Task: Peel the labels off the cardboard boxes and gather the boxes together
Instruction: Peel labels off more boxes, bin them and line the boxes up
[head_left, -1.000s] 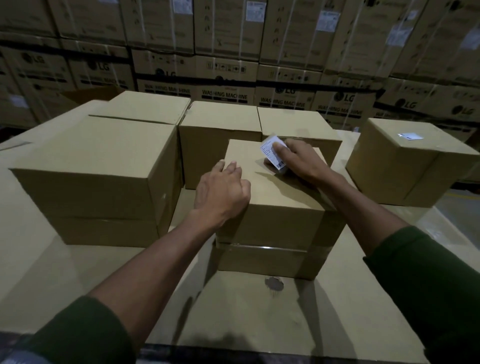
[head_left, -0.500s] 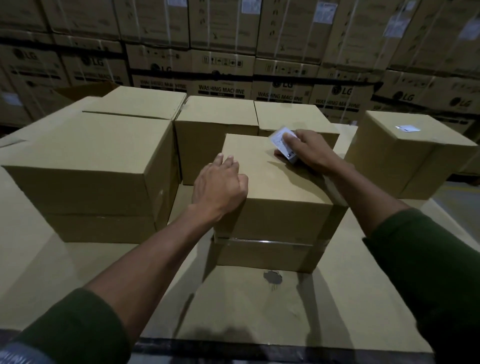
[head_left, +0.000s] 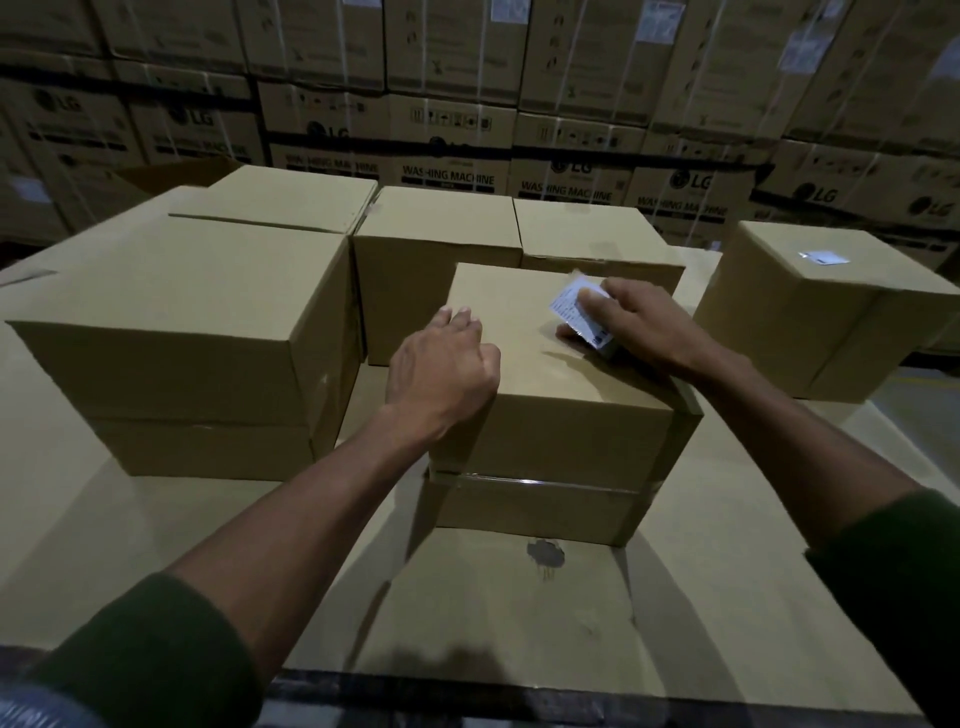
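The right grip (head_left: 631, 325) pinches a white label (head_left: 576, 312) atop the near box (head_left: 561, 395); the left grip (head_left: 441, 371) rests beside it.

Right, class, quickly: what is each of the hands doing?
Left hand: open, resting on the box.
Right hand: pinching the white label.

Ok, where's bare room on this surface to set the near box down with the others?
Bare cardboard surface lies in front of the near box, and a strip runs between it and the labelled box at right. It is crowded at the back: the big box and two rear boxes sit tight together.
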